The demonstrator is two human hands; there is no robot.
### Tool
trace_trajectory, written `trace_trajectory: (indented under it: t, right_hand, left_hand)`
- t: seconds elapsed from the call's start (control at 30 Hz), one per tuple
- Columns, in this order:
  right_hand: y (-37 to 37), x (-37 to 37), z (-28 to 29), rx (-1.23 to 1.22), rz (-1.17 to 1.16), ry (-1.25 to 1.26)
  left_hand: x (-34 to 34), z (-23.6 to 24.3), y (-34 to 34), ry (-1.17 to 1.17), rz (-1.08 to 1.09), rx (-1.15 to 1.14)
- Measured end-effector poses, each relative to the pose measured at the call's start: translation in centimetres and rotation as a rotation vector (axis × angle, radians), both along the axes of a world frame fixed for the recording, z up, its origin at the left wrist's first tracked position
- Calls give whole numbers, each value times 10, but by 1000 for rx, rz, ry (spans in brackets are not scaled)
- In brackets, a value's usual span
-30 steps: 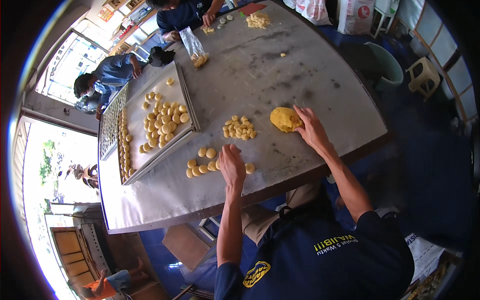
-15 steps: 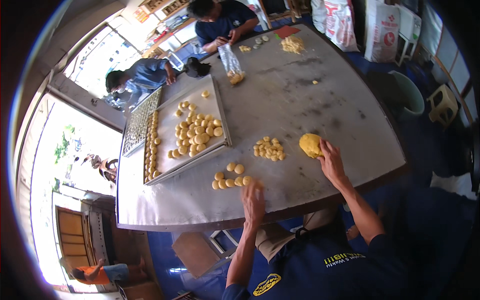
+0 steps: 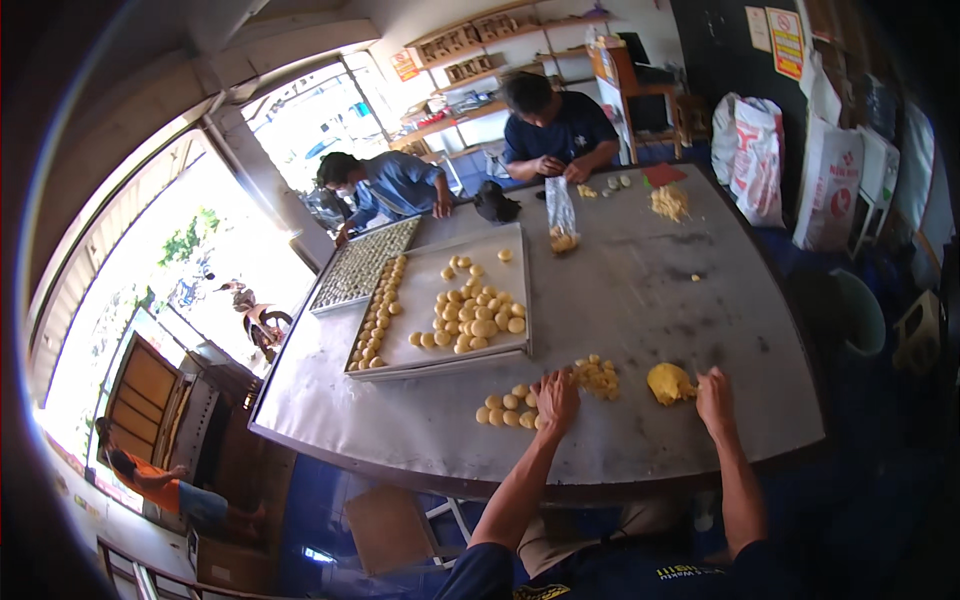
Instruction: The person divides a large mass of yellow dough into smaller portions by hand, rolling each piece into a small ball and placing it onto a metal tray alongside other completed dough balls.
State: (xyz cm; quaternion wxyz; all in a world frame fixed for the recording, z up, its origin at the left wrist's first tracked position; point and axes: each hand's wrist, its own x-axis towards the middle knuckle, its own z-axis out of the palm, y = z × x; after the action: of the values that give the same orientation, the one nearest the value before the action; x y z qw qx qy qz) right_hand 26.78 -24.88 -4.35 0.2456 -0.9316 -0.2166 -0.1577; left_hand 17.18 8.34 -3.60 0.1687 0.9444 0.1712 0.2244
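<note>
Between a cluster of round dough balls point(image 3: 508, 408) and a heap of small pale filling-like pieces point(image 3: 598, 378), my left hand point(image 3: 557, 402) is bent down toward the metal tabletop. Its fingers curl over, and anything under them is hidden. On the right lies a larger lump of yellow dough point(image 3: 669, 384), with a rough, pulled-looking right side. Just beside that side is my right hand point(image 3: 714, 394), its fingers closed and the thumb pressed in. Whatever it pinches is too small to make out.
A large tray point(image 3: 527, 345) of dough balls stands left of centre, beside a tray point(image 3: 330, 303) of small pieces. Two people work across the table, one holding a plastic bag point(image 3: 562, 210). Shredded yellow crumbs point(image 3: 670, 203) lie at the far right.
The view has tilted up, so the table sits lower. My left hand has moved from the dough balls toward the small pieces. My right hand has come off the dough lump and closed.
</note>
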Motion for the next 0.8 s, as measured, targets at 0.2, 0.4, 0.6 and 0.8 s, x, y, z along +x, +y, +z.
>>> trace_trajectory:
  t: [0.2,0.4,0.6,0.8]
  right_hand:
    - [-3,-58,-24,66,21,-198]
    - [2,-29,-43,187,23,101]
    - [23,-58,-24,-34,-39,-51]
    - [5,-57,-36,254,40,100]
  left_hand:
    - [-57,26,-18,-14,-49,-438]
    - [-120,-8,-52,-84,-399,99]
    - [-57,2,-52,-75,-213,267]
    - [-25,-24,-37,29,-363,167]
